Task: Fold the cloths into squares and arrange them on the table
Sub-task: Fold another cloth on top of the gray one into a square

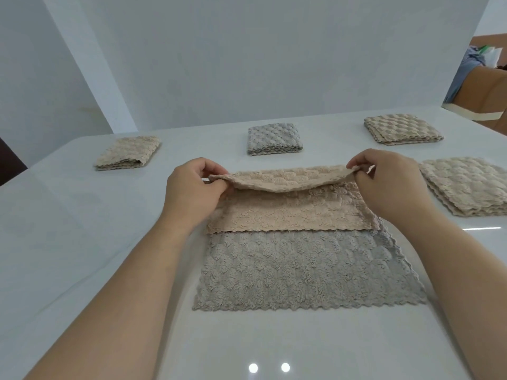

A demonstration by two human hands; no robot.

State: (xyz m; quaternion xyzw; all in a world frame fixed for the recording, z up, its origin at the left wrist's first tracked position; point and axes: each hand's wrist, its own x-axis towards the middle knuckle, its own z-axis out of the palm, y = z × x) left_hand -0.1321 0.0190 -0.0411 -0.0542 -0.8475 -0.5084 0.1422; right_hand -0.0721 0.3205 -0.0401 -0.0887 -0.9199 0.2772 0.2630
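**Operator:** From my seat I have the beige cloth (288, 212) at the middle of the table (82, 242), lying over the far half of a grey cloth (301, 270) that is spread flat. My left hand (192, 187) pinches its far left corner between thumb and fingers, and my right hand (389, 182) pinches the far right corner the same way. Neither hand is spread or flat.

**Observer:** How does it behave?

**Operator:** The lifted edge sags in a shallow curve between my two pinches, so I judge it light and limp with no stiffness. The corners are the right place to hold it. If I gripped mid-edge, the ends would droop.

**Observer:** Slippery?

**Operator:** I doubt it. Both cloths are fluffy pile with a raised, scale-like pattern and scalloped edges. I expect the pile to cling to the cloth beneath, so the grey one may drag along if I slide rather than lift.

**Observer:** And the rest?

**Operator:** Along the far side sit a pale beige square (127, 154), a grey square (274, 138) and a tan square (402, 128), well apart. They are thick, soft-edged pads showing several layers. At my right is a stack (466, 185) of unfolded beige cloths. The tabletop is glossy white and should give little grip.
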